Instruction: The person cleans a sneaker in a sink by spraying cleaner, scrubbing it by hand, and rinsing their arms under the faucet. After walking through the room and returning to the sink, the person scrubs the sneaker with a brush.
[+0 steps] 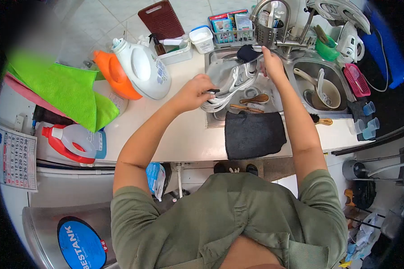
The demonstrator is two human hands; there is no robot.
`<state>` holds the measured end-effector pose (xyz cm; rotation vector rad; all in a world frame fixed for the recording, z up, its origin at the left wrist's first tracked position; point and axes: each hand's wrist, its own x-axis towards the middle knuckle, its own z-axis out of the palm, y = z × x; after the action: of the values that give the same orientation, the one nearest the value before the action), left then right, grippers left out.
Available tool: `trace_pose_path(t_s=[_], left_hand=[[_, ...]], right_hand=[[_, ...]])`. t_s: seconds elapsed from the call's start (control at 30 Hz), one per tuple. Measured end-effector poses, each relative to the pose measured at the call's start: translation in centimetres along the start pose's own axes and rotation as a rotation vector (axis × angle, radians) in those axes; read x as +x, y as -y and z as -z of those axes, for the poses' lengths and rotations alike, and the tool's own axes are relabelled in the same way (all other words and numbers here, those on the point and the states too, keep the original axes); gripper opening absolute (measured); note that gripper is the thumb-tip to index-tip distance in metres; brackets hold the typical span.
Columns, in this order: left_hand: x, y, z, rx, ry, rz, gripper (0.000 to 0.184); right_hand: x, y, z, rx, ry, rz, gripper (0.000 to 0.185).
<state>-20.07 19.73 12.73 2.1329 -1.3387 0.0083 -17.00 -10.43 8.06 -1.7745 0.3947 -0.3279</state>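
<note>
A white and grey sneaker (241, 77) is tilted over the left sink basin (209, 117). My right hand (272, 65) is closed at its upper right edge, beside a bunched dark cloth-like piece (248, 54). My left hand (196, 93) pinches a thin black piece (213, 91) near the sneaker's pale sole; its kind is unclear. In the basin below lie a wooden-backed brush (256, 98) and another long wooden-handled brush (247, 108). A dark grey cloth (255, 136) drapes over the counter's front edge.
A tap (274, 5) arches behind the basin. Detergent bottles (143, 69) and a green cloth (72, 92) occupy the left. The right basin contains a beige pot (330, 92); a brush (323, 120) and small blue cups (369, 132) are nearby.
</note>
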Motion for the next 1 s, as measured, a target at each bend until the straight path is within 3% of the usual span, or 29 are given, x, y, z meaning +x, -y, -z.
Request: trace_pose_path(t_s=[0.07, 0.3, 0.47, 0.6, 0.77, 1.0], left_hand=[[-0.1, 0.5, -0.1, 0.014, 0.020, -0.012, 0.020], [0.2, 1.2, -1.0, 0.110, 0.004, -0.062, 0.021], [1.5, 1.8, -1.4, 0.436, 0.054, -0.208, 0.015], [1.8, 2.1, -1.4, 0.599, 0.087, -0.239, 0.009], [1.1, 2.8, -2.6, 0.838, 0.069, -0.290, 0.007], [0.3, 4.9, -3.6, 0.890, 0.013, -0.298, 0.009]], right_hand=[[0.6, -0.9, -0.3, -0.127, 0.016, 0.089, 0.063], [-5.3, 2.0, -3.6, -0.011, 0.168, 0.007, 0.061], [-6.2, 1.8, -5.4, 0.125, 0.385, 0.105, 0.059], [-7.1, 3.2, -5.0, -0.036, 0.394, 0.011, 0.058], [-5.4, 0.7, -6.2, 0.038, 0.421, 0.018, 0.058], [-5.7, 0.9, -8.0, 0.009, 0.338, -0.039, 0.066]])
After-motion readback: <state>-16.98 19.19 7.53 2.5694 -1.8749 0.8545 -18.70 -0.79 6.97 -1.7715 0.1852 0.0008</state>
